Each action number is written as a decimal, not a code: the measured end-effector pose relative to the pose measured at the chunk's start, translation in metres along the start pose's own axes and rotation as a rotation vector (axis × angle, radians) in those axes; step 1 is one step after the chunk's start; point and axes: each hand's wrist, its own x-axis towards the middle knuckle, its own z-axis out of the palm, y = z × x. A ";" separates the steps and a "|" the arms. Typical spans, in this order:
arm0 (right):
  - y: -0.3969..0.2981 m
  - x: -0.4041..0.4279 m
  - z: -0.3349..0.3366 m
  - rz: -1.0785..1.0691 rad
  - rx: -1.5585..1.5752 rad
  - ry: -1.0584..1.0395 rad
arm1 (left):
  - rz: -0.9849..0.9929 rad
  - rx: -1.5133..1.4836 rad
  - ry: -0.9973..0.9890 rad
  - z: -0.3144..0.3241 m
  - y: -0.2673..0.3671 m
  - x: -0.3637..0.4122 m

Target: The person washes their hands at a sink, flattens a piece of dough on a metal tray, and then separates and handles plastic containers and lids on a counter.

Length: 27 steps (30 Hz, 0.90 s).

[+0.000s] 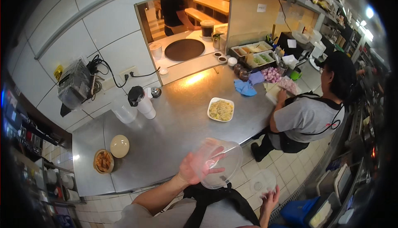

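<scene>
My left hand (187,169) holds a transparent plastic tub (231,158) over the front edge of the steel counter (174,131), its fingers showing through the plastic. Lower and to the right, my right hand (270,200) grips a round transparent plastic lid (265,178) by its edge, above the tiled floor. On the counter beyond the tub sits a white square bowl (209,116) with what looks like fried rice (221,109). A brown bowl (95,166) of brownish food pieces stands at the left, touching a cream round dish or lid (119,146).
A co-worker (307,116) stands at the right, hands on a cutting board near chopped onions (287,85). Blue cloths (245,87), peeled onions (272,74) and topping trays (261,57) line the back. Plastic containers (124,111) and a lidded cup (144,103) stand by the wall.
</scene>
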 end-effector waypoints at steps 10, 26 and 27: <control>-0.024 0.030 -0.130 -0.008 0.108 0.197 | -0.256 -0.002 0.125 0.021 -0.113 0.052; -0.079 0.106 -0.168 -0.012 -0.009 0.500 | -0.821 0.036 -0.113 0.022 -0.251 0.254; -0.088 0.102 -0.176 -0.022 -0.012 0.562 | -0.905 0.026 -0.129 0.023 -0.265 0.268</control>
